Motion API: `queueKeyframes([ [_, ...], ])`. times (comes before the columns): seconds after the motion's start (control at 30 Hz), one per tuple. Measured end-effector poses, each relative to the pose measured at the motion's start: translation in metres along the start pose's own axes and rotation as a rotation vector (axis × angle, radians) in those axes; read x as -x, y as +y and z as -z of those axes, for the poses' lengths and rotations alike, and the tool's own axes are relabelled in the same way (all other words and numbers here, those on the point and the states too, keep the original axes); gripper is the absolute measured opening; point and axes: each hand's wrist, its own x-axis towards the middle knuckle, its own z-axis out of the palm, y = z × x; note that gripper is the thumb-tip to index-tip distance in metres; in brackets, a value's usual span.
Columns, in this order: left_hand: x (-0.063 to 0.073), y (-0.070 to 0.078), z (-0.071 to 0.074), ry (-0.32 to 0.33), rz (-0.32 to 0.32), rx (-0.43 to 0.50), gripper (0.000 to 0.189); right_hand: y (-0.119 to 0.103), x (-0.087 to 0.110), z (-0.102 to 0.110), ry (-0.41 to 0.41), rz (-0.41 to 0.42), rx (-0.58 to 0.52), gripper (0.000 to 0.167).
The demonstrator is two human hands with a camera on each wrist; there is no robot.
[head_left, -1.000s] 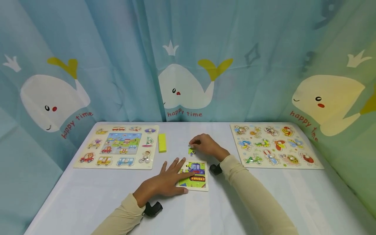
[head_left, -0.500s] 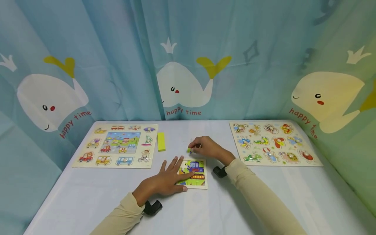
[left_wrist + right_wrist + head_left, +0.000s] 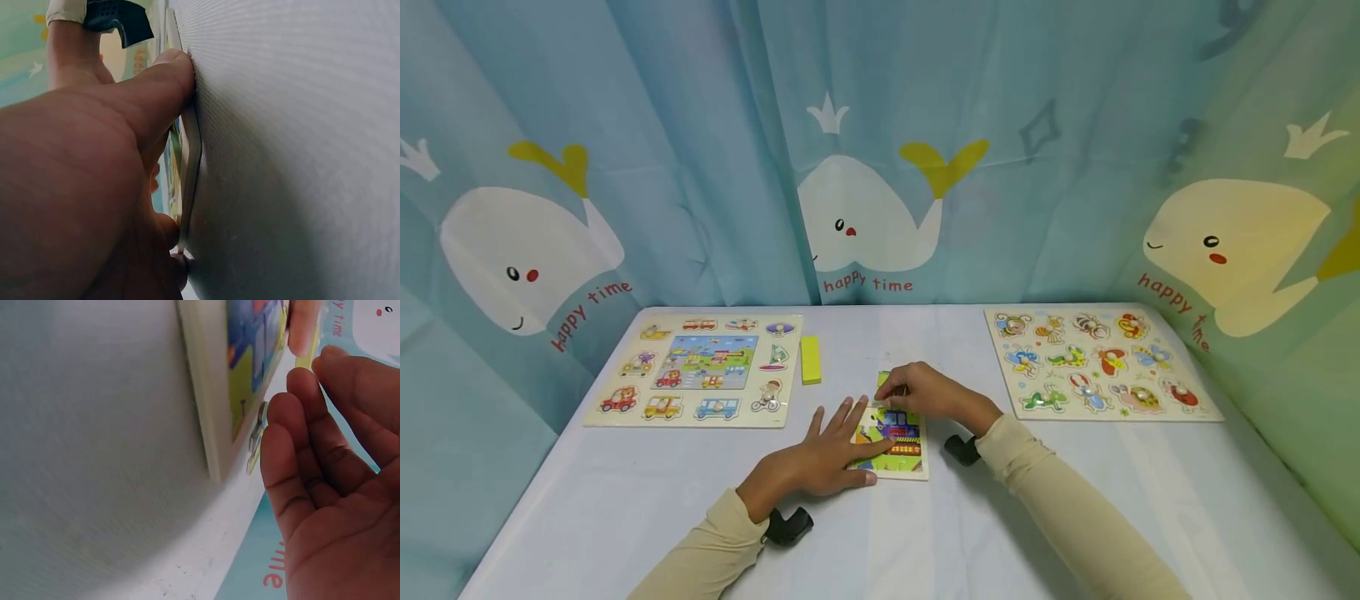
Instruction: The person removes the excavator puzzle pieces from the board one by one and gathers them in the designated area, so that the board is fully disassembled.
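Note:
A small square jigsaw puzzle (image 3: 902,475) in a white frame lies mid-table, showing a blue vehicle with orange tracks on green. My left hand (image 3: 827,454) rests on its left part, fingers spread, with the thumb (image 3: 165,84) at the frame's edge in the left wrist view. Over the puzzle's far edge, my right hand (image 3: 928,392) pinches a green puzzle piece (image 3: 883,379) between thumb and fingertips. In the right wrist view, this piece (image 3: 256,437) appears edge-on beside the frame's corner, partly hidden by the curled fingers.
A vehicle peg puzzle board (image 3: 685,408) lies at the left, beside a yellow block (image 3: 810,360). An insect peg puzzle board (image 3: 1030,333) lies at the right. A blue curtain (image 3: 880,83) with whale prints hangs behind the table.
My right hand has drawn nearer with the puzzle piece, from behind the puzzle to its far edge. My left hand stays on the puzzle.

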Motion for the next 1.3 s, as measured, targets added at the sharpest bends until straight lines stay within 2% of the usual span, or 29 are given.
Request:
queueKeyframes([
  [0.2,0.0004,-0.0005,0.0002,0.004,-0.001,0.019,0.054,-0.0038,0.0018,-0.0006,-0.040,0.011,0.011,0.014],
  [0.43,-0.0020,-0.0023,-0.0015,0.011,-0.006,0.008,0.054,-0.0040,0.0011,-0.0040,-0.071,0.064,0.057,0.017],
  [0.67,-0.0029,-0.0011,-0.0012,0.012,-0.018,0.006,0.054,-0.0064,0.0032,-0.0078,-0.063,0.066,0.114,0.016],
  [1.3,-0.0015,-0.0027,-0.0024,-0.005,0.007,0.009,0.055,-0.0092,0.0080,-0.0075,-0.018,0.040,0.031,0.020],
])
